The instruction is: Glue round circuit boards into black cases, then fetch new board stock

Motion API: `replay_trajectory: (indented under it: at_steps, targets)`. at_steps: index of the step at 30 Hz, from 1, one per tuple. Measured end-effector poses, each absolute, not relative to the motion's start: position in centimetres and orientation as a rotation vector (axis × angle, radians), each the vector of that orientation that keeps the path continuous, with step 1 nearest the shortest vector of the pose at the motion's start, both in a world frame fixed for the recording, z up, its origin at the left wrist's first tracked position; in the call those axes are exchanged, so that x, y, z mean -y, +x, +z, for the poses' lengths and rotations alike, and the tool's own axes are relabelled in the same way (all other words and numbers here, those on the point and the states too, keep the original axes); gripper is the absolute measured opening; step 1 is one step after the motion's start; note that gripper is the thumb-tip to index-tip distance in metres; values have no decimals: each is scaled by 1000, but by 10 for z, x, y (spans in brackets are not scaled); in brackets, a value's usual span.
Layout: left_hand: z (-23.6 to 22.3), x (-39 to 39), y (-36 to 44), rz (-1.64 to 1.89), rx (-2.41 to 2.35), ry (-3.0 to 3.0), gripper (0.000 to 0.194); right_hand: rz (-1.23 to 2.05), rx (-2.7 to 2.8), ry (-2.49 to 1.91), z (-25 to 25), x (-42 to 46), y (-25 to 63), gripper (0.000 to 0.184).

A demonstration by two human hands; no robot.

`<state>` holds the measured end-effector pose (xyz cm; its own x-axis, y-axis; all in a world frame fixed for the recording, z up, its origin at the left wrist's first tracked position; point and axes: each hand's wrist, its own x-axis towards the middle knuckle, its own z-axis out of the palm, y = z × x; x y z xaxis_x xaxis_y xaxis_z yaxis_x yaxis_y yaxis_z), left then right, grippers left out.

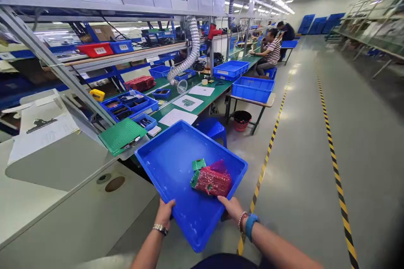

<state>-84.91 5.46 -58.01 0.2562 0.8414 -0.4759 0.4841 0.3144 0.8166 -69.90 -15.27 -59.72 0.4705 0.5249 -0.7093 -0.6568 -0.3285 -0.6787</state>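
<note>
A shallow blue tray (170, 164) is carried in front of me, tilted, over the aisle beside a long workbench. My left hand (164, 213) grips its near left edge, and my right hand (232, 208) grips its near right edge. In the tray's right corner lie a red bubble-wrap packet (213, 182) and small green circuit boards (198, 164). The rest of the tray's floor is bare.
A green-topped workbench (202, 101) runs along the left with blue bins, papers and a flexible silver duct (189, 59). A blue stool (212, 128), a red waste basket (242, 120) and a side table with a blue crate (252, 89) stand ahead. People sit farther along. A yellow-black floor stripe (334, 168) marks the aisle.
</note>
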Motion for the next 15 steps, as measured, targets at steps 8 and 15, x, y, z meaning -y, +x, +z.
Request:
replay_trajectory:
  at_steps: [8,15]
  targets:
    - [-571,-20,-830,580,-1681,1271,46,1455,258,-1631,-605,230,-531,53]
    - [-553,48,-810,685,-1772,1227,54,1238,674,-1683,-612,166,-410,55]
